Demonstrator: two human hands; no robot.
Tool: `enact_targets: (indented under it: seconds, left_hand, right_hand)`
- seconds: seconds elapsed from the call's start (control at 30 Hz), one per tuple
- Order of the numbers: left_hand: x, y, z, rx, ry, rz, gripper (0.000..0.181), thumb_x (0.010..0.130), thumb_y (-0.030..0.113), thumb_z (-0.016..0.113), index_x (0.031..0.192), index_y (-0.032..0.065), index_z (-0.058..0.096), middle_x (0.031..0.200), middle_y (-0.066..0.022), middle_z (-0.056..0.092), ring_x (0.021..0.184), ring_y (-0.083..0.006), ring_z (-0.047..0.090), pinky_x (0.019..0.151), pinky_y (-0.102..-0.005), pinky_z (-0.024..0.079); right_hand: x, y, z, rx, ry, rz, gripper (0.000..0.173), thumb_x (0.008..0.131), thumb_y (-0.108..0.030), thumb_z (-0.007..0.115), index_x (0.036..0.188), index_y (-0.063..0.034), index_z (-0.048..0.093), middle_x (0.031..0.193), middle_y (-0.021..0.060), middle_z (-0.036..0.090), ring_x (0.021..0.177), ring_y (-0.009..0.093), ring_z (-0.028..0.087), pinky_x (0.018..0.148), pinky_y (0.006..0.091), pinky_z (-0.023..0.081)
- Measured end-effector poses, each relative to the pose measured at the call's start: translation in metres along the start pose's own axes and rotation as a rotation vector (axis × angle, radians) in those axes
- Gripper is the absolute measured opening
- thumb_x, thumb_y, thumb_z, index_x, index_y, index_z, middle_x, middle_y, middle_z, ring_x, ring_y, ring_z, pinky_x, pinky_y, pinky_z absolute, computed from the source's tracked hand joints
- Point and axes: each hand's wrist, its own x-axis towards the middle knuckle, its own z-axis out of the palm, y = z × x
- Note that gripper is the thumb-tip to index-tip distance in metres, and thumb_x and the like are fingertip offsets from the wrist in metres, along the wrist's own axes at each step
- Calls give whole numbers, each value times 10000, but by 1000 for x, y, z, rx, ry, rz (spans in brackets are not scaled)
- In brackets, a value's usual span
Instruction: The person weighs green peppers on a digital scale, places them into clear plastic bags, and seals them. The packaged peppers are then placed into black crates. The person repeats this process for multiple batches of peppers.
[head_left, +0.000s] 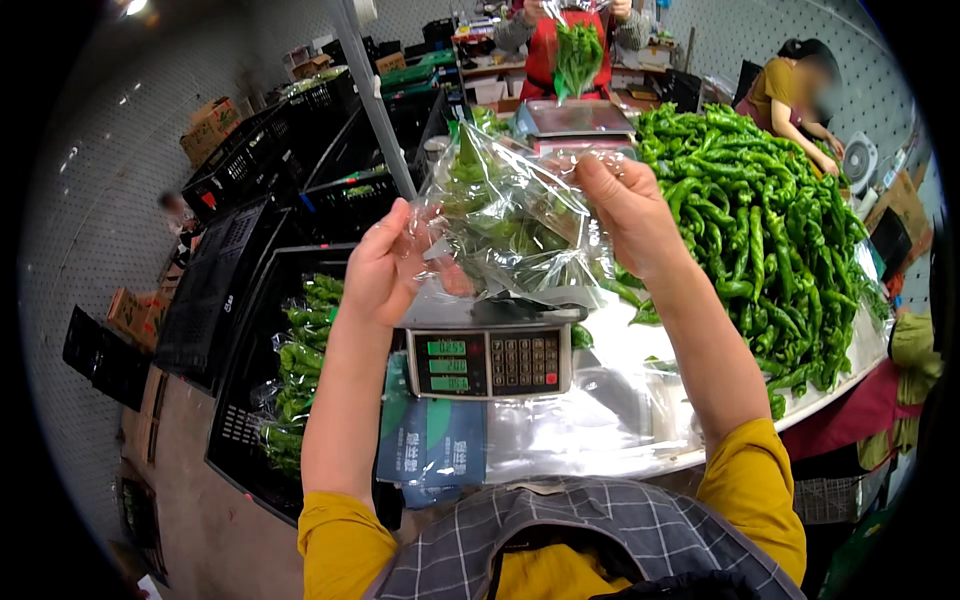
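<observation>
A clear plastic bag (517, 225) with green peppers in it is stretched between my hands. My left hand (394, 259) grips its left side, and my right hand (626, 206) pinches its upper right edge. Below and partly behind the bag stands a digital scale (489, 361) with a lit display and a keypad; the bag hides much of its platform. Whether the bag touches the platform, I cannot tell. Flat blue printed plastic bags (435, 450) lie at the table's near edge, left of centre.
A large heap of green peppers (757, 247) covers the table's right side. At left, a black crate (240, 442) holds bagged peppers. A second scale (574, 120) stands ahead, before a person in a red apron holding a bag. Another person bends at the far right.
</observation>
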Motion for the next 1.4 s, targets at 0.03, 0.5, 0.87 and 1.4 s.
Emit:
enact_targets:
  seconds: [0.03,0.5,0.87,1.4]
  left_hand:
    - [7,-2,-5,-6,-7,30,411,972,342,335,1209,47,494,1219,-88,539,1143,-239,483,931,-471,379]
    - [-3,-101,-94,297,124,121,273,915,278,517,864,23,602,944,-54,592,820,-119,534,747,-264,418]
    - [-157,-121,-59,487,340,-523,259,895,261,572,952,8,570,880,-79,647,751,-161,646,632,-279,521]
    - [-190,-112,-42,477,404,-416,130,904,148,554,939,25,532,712,-78,639,620,-123,620,534,-258,509]
  right_hand:
    - [6,6,-5,-43,-6,-13,293,939,-250,515,1008,7,639,926,18,654,866,75,563,801,227,429]
    - [-72,114,-64,-539,20,286,273,943,-216,500,1040,2,631,913,29,652,853,86,540,795,257,431]
    - [-224,91,-21,-149,102,877,234,888,-199,575,910,33,590,793,63,598,660,105,563,641,257,471]
    - [-176,114,102,-783,-264,-74,181,690,-77,703,827,-52,587,751,66,559,707,257,552,625,370,430]
